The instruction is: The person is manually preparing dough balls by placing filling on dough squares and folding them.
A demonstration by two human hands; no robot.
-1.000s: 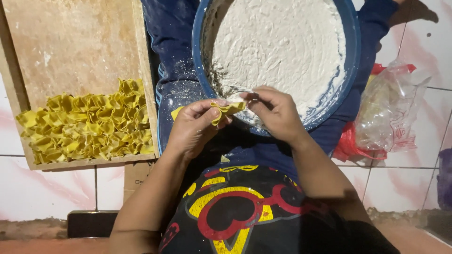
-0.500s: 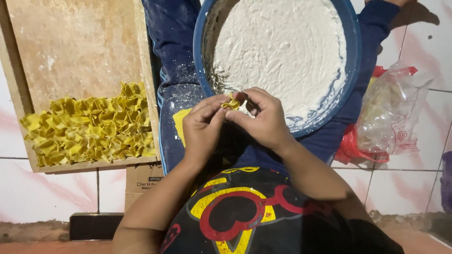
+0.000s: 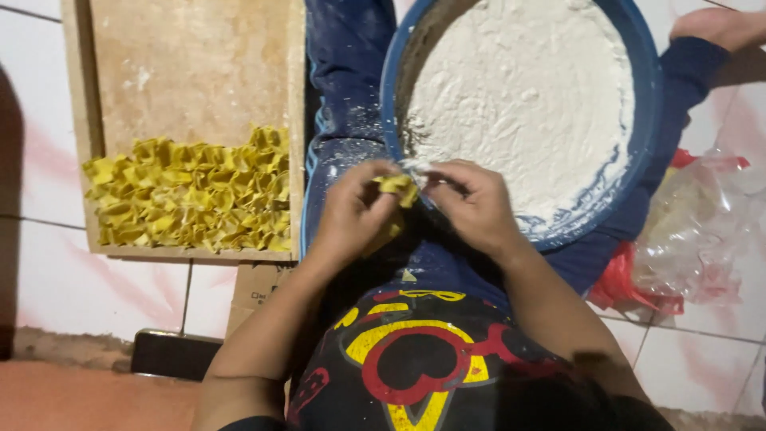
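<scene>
Left hand [image 3: 351, 215] and right hand [image 3: 471, 203], fingertips pinched together on a small yellow dumpling wrapper [image 3: 397, 187] held between them over the lap, just at the near rim of the blue basin [image 3: 646, 136]. The basin, at 1 o'clock from the grip, holds white filling [image 3: 519, 96]. At 9 o'clock, a wooden tray [image 3: 191, 72] carries rows of folded yellow dumplings [image 3: 191, 199]. At 3 o'clock, a clear plastic bag [image 3: 702, 231] lies on the tiled floor [image 3: 40, 120].

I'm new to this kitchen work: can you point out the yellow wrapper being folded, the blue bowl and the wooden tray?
yellow wrapper [image 3: 398, 187], head view, its top fold between the fingers.
blue bowl [image 3: 648, 152], head view, right rim.
wooden tray [image 3: 191, 72], head view, bare floor.
</scene>
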